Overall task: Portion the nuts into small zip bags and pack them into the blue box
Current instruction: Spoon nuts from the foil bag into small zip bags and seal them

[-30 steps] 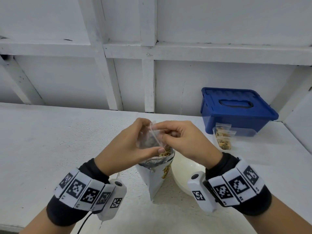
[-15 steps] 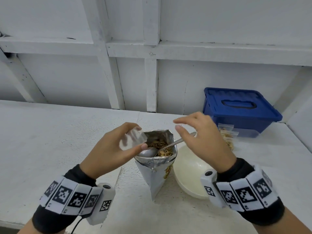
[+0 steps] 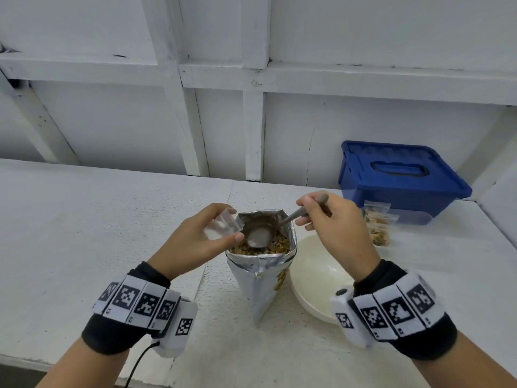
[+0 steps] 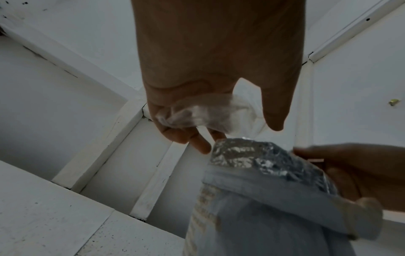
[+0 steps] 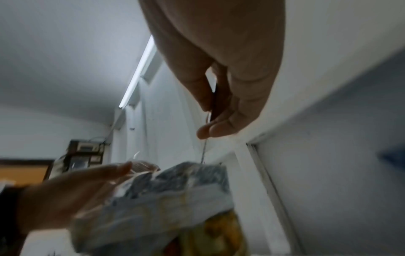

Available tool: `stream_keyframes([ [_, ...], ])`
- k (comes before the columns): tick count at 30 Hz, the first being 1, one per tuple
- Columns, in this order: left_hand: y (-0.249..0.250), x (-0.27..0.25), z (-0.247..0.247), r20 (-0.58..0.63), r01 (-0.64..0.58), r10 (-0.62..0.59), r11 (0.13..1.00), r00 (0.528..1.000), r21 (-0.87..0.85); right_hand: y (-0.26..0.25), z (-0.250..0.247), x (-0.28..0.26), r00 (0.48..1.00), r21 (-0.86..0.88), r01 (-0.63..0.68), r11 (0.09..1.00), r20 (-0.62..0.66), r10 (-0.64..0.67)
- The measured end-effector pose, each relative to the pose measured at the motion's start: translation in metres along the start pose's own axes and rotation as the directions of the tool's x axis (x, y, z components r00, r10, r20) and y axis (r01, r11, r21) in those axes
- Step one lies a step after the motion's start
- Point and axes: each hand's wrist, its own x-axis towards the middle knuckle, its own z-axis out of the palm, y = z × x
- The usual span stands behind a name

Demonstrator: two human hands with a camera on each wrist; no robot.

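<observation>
An open foil nut bag (image 3: 263,273) stands upright mid-table, with brown nuts (image 3: 277,247) showing inside. My left hand (image 3: 201,239) holds an empty clear zip bag (image 3: 222,226) at the foil bag's left rim; the same zip bag (image 4: 208,112) shows in the left wrist view. My right hand (image 3: 333,219) pinches the handle of a metal spoon (image 3: 260,236), whose bowl lies inside the foil bag above the nuts. The blue box (image 3: 400,177), lid on, stands at the back right. Filled zip bags (image 3: 377,225) lean against its front.
A cream bowl (image 3: 316,281) sits right of the foil bag, partly under my right wrist. A white panelled wall with beams runs behind the white table (image 3: 84,233). The table's front edge is near my forearms.
My hands parted after working the zip bag together. The left hand kept the bag and moved it to the foil bag's left rim. The right hand took hold of the spoon handle.
</observation>
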Motion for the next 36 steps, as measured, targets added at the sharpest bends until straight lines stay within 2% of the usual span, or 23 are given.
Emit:
stream_keyframes([
  [1,0.001,0.000,0.001,0.012,-0.006,0.006,1.000,1.000,0.005,-0.004,-0.002,-0.001,0.990,-0.090,0.141,0.986,-0.002,-0.142],
  [3,0.001,0.001,0.002,0.018,-0.008,0.008,1.000,1.000,0.005,-0.008,-0.004,-0.002,0.924,-0.263,0.383,0.886,0.095,-0.372],
  [5,0.001,0.001,0.003,0.010,-0.003,0.003,1.000,1.000,0.000,-0.008,0.000,-0.003,0.868,-0.346,0.495,0.797,0.239,-0.435],
  [7,0.000,0.001,0.004,0.004,-0.009,0.009,1.000,1.000,-0.008,-0.004,0.008,-0.004,0.851,-0.359,0.519,0.776,0.296,-0.433],
  [10,-0.001,0.002,0.004,0.006,-0.009,0.009,1.000,1.000,-0.007,0.006,0.019,-0.006,0.902,-0.310,0.427,0.849,0.215,-0.375],
  [14,-0.003,0.005,0.003,0.018,-0.004,0.004,1.000,1.000,-0.013,0.011,0.025,-0.005,0.985,-0.194,0.161,0.968,0.100,-0.144],
  [17,-0.005,0.006,0.002,0.029,-0.008,0.008,1.000,1.000,-0.004,0.010,0.026,-0.007,0.998,-0.116,0.016,0.993,0.056,-0.010],
  [22,-0.004,0.006,-0.001,0.034,-0.031,0.030,0.999,0.999,0.012,0.012,0.021,-0.005,0.987,0.064,-0.161,0.985,-0.015,0.162],
  [29,0.003,0.005,-0.014,0.030,-0.054,0.051,0.994,0.998,0.092,0.024,0.008,-0.001,0.950,0.242,-0.264,0.934,-0.103,0.295],
  [36,0.009,0.011,-0.017,0.157,-0.116,0.063,0.930,0.985,0.349,0.020,-0.010,0.004,0.947,0.327,-0.223,0.918,-0.151,0.283],
])
